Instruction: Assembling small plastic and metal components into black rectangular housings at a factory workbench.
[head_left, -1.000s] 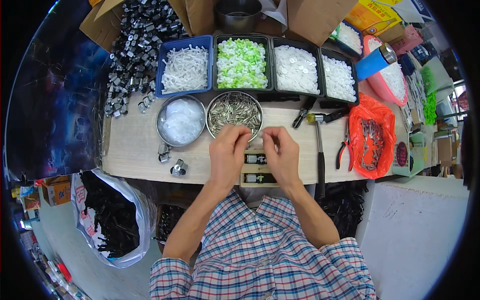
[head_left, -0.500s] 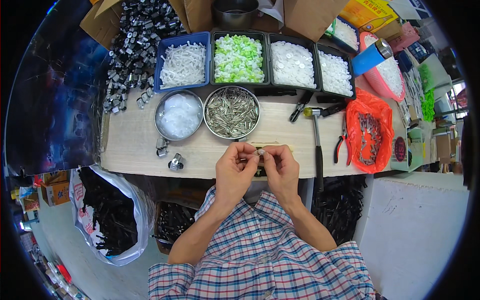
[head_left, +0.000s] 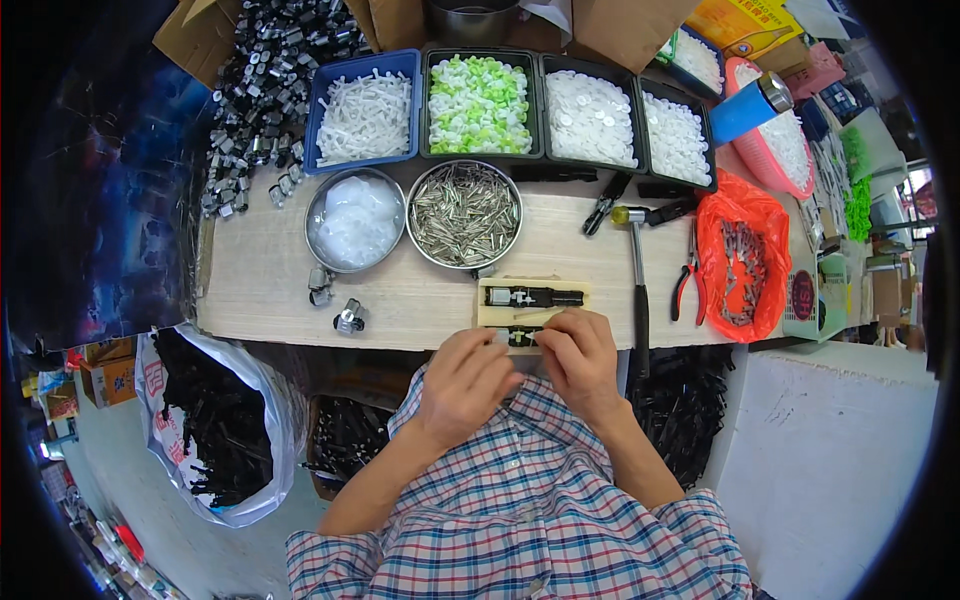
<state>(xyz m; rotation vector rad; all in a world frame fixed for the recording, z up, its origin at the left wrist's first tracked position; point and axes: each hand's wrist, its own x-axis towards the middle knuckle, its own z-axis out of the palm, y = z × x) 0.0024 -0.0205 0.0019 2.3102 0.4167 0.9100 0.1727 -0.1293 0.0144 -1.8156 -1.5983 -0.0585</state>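
Both hands meet at the near edge of the wooden desk [head_left: 270, 290], over the front of a pale wooden jig block [head_left: 532, 300] that carries a black assembled part [head_left: 533, 296]. The left hand [head_left: 468, 375] has its fingers [head_left: 497, 352] curled in, pinching a small pale piece [head_left: 503, 338] at the block's front edge; the right hand [head_left: 580, 355] presses bent fingers onto a second black part [head_left: 524, 336] there. Behind stand a steel bowl of metal pins [head_left: 464, 213] and a steel bowl of clear pieces [head_left: 355, 220]. Further back sits an orange plastic bag [head_left: 741, 250] and a yellow carton [head_left: 745, 22].
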